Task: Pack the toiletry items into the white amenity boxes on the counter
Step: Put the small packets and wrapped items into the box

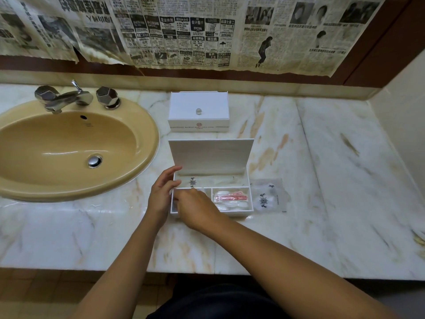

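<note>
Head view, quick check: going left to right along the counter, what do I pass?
Sink → left hand → open white amenity box → clear packet lying on the marble just right of the box. The closed box sits behind the open one, so I leave it out.

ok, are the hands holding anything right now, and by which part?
Cannot tell for sure. The right hand covers the front-left compartment of the open box, hiding whatever it grips. The left hand rests against the box's left wall, steadying it.

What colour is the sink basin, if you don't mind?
The sink basin is tan-beige, clearest in the head view.
</note>
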The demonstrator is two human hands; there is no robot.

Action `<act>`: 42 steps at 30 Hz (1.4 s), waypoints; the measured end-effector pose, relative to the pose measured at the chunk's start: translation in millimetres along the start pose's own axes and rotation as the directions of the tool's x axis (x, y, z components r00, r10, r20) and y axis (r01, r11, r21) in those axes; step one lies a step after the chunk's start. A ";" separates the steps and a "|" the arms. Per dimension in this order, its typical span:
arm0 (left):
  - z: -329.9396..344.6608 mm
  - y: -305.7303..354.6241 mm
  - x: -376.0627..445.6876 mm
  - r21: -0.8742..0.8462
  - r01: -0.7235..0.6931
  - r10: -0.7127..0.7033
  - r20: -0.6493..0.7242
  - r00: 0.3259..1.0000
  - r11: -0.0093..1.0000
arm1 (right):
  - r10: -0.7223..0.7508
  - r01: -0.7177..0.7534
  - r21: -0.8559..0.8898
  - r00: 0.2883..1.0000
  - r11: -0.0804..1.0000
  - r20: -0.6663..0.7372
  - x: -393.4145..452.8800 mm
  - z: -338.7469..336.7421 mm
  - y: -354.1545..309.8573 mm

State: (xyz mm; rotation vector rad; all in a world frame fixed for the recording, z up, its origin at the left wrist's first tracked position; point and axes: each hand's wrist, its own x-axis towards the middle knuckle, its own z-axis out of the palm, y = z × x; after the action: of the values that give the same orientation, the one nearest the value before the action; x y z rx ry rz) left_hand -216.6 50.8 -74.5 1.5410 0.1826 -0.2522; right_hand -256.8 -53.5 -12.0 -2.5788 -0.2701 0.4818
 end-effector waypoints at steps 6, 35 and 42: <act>-0.6 -1.2 0.0 -0.020 0.020 -0.020 0.003 1.000 1.000 | -0.085 0.057 -0.248 0.991 0.967 -0.104 -19.5 -10.9 -6.6; -3.2 1.2 -2.8 0.072 0.040 -0.040 -0.003 0.999 0.997 | 0.392 -0.323 0.223 0.784 0.920 -0.482 -25.4 -71.9 112.5; -3.9 -0.2 -2.3 0.094 0.057 -0.057 -0.005 0.998 0.994 | 0.545 -0.531 0.128 0.805 0.838 -0.232 -39.7 -61.4 140.2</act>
State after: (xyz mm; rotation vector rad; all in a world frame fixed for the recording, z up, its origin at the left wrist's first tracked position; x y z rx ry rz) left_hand -218.7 54.9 -74.1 1.6307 0.2193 -0.3078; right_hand -255.6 -211.3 -21.9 -2.6004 0.5836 0.3243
